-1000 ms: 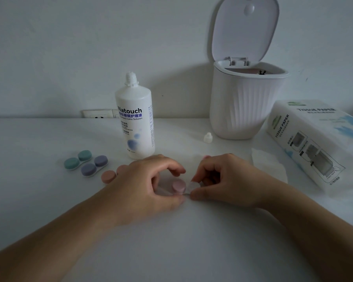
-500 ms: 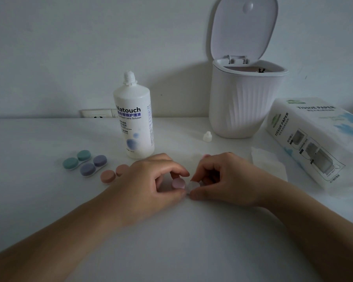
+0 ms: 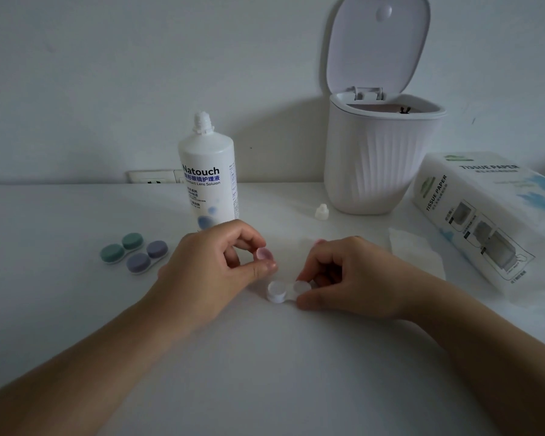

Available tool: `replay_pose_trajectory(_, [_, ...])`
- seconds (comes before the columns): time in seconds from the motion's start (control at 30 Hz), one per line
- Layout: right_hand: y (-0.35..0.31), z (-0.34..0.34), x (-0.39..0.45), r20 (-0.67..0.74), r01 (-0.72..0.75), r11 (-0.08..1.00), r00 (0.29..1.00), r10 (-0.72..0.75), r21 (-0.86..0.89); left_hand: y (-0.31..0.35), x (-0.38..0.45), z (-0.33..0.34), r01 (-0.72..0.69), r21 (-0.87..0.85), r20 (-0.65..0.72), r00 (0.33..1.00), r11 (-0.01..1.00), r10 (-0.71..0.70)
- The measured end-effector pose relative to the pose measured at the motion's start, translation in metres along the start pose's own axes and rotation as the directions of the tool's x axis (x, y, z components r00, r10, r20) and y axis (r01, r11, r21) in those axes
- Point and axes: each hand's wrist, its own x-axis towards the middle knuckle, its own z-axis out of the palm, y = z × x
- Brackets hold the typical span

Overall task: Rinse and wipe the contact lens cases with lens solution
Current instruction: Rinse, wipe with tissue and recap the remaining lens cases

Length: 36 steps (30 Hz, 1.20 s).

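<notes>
Now: left hand (image 3: 211, 272) pinches pink cap (image 3: 264, 254) (lifted) | right hand (image 3: 353, 278) grips white case (image 3: 285, 290) on table (image 3: 265, 372)

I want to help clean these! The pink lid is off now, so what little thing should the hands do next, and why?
Probably set the pink cap down on the table. The left hand pinches it in the air, while the right hand steadies the white case, whose wells look uncovered. The solution bottle already stands uncapped, so a freed left hand could pick it up to rinse.
</notes>
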Motion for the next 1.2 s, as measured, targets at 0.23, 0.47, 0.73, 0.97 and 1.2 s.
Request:
replay_pose_trajectory(0.23, [0.001,-0.001,-0.001,0.012,-0.007,1.0,1.0,0.007,0.013,-0.003,0.0,0.0,-0.01,0.193,0.093,0.996,0.981,-0.008])
replay_pose_trajectory(0.47, [0.001,-0.002,-0.002,0.025,-0.007,1.0,1.0,0.007,0.025,-0.004,0.004,0.0,-0.096,0.197,0.07,0.994,0.976,0.083])
replay_pose_trajectory(0.73, [0.003,-0.004,-0.002,0.009,0.003,0.999,1.0,-0.004,0.041,0.002,-0.002,-0.01,-0.168,0.012,0.22,0.962,0.986,0.161])
replay_pose_trajectory(0.97, [0.002,-0.005,-0.003,-0.026,0.014,0.997,1.0,-0.012,0.07,0.006,-0.004,-0.008,-0.121,0.084,0.283,0.955,0.989,0.093])
replay_pose_trajectory(1.2, [0.004,-0.006,-0.002,-0.047,0.022,0.993,0.999,-0.017,0.113,0.007,-0.001,-0.005,-0.119,0.018,0.252,0.961,0.993,0.111])
